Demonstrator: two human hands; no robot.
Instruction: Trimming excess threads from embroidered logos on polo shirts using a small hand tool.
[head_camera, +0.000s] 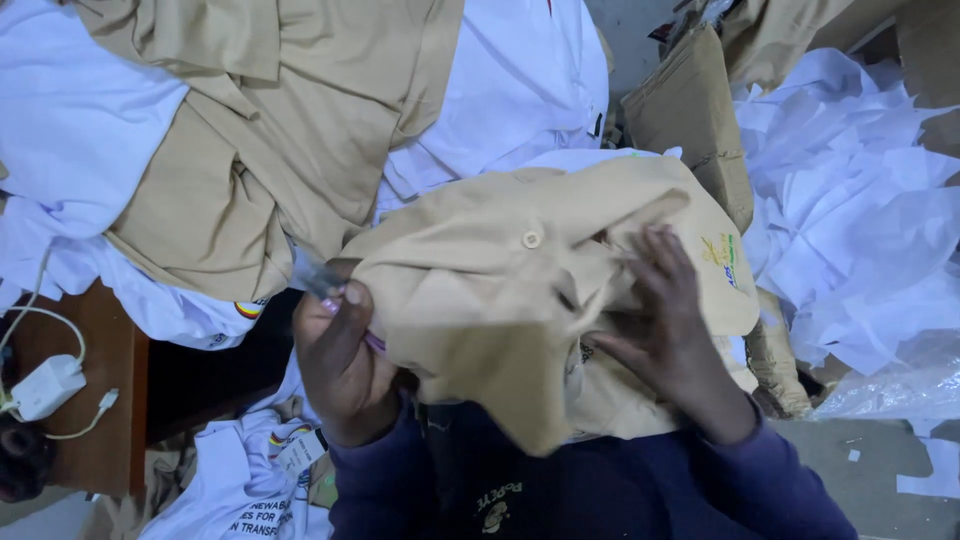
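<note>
Tan cotton shirt with a button (520, 290), mid-frame, half-handled: left hand (345, 360) pinches its edge with a small tool, right hand (665, 320) spread flat inside.

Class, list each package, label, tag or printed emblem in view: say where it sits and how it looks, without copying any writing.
Cardboard box: upper right, brown, creased.
Plastic bag: right edge, clear, crumpled.
Tag: bottom left on a white shirt, small, white, rectangular.
Emblem: on the tan shirt, yellow and green.
Badge: left of centre, round, striped.
</note>
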